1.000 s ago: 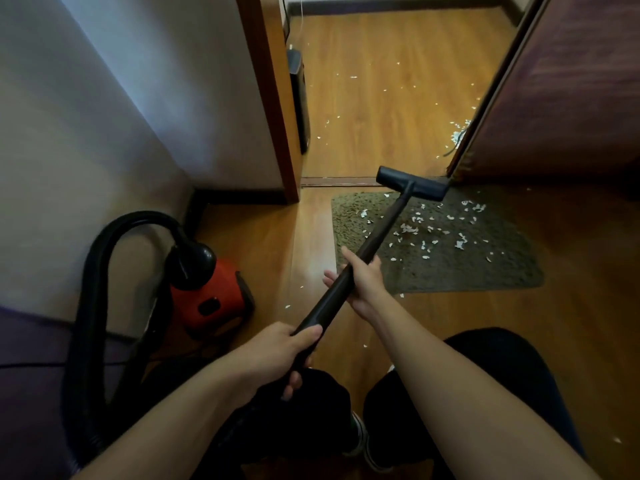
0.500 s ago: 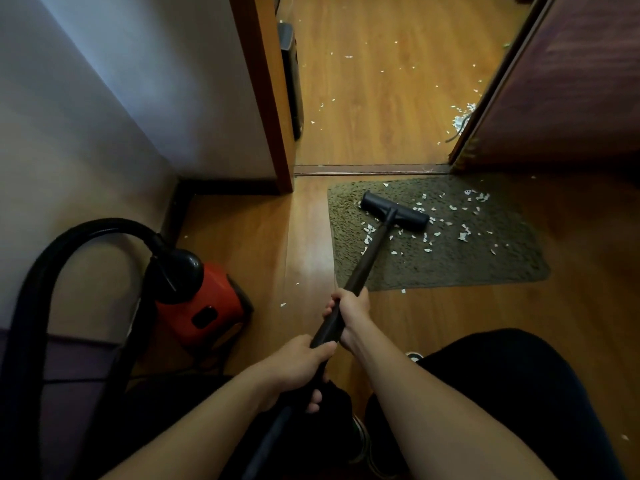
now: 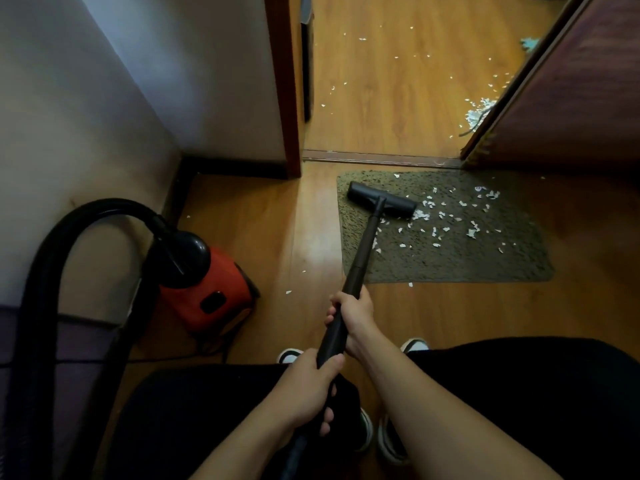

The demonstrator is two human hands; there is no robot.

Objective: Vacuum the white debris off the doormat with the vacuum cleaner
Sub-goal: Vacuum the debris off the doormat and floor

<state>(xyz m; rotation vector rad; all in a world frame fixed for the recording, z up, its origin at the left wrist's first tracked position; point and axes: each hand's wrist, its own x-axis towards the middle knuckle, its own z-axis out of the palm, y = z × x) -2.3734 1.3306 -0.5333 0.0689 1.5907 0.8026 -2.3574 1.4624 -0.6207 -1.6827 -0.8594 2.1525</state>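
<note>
**Hands.** The left hand is wrapped round the near end of the long black vacuum wand, fingers curled fully about it. The right hand grips the same wand further along, towards the doormat, also with a full curl. Both hands are occupied and neither is free.

**Tool.** The wand runs from the hands up to the flat black floor nozzle. The nozzle lies on the far-left part of the rectangular olive-green pile doormat. Whether it is pressed flat into the pile cannot be told. The red canister vacuum body stands on the wooden floor well to the left of the doormat, with its thick black hose arching up and back towards the person.

**Task item.** The white flake debris lies scattered on the doormat, mostly from just right of the nozzle across the middle to the right end. A few flakes sit beside the wand.

**Progress, as judged.**
- The strip of doormat left of the nozzle shows next to no flakes, so that portion reads as done or was never soiled.
- The larger part of the doormat carries visible debris and is outstanding.
- The task is at an early stage, with most of the passes to come, working rightwards.

**Outside the doormat.**
- Stray flakes lie on the floor off its near-left corner.
- More flakes lie beyond the door threshold past its far edge.
- A denser pile lies against the dark door.
</note>
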